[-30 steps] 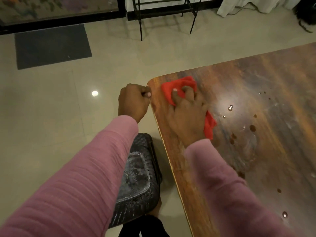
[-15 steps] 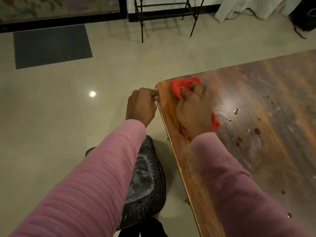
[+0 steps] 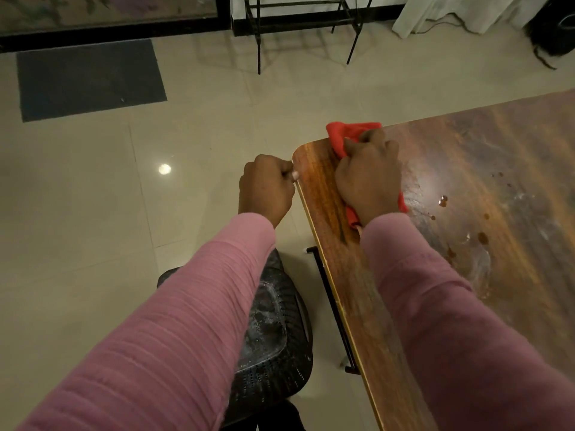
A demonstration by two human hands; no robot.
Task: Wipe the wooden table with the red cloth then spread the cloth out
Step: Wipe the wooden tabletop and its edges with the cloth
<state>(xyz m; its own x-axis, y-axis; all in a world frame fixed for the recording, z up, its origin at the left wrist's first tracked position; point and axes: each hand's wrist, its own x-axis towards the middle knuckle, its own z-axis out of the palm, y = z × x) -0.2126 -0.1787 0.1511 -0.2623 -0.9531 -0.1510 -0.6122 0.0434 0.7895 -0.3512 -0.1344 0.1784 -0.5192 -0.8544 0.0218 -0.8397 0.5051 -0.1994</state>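
Note:
The wooden table fills the right side, its near-left corner rounded. A bunched red cloth lies on that corner, its far end poking past the table's far edge. My right hand presses down on the cloth with its fingers curled into it; more red shows under the wrist. My left hand is a fist just off the table's left edge, thumb against the edge, holding nothing that I can see. Several liquid drops and stains dot the wood to the right of the cloth.
A black perforated plastic chair stands below my left arm beside the table. A dark floor mat lies at the far left on the tiled floor. Black metal stand legs and a white curtain are at the back.
My right hand has pushed the cloth away from me along the corner, up to the far edge. The left hand stays fisted at the table's left edge.

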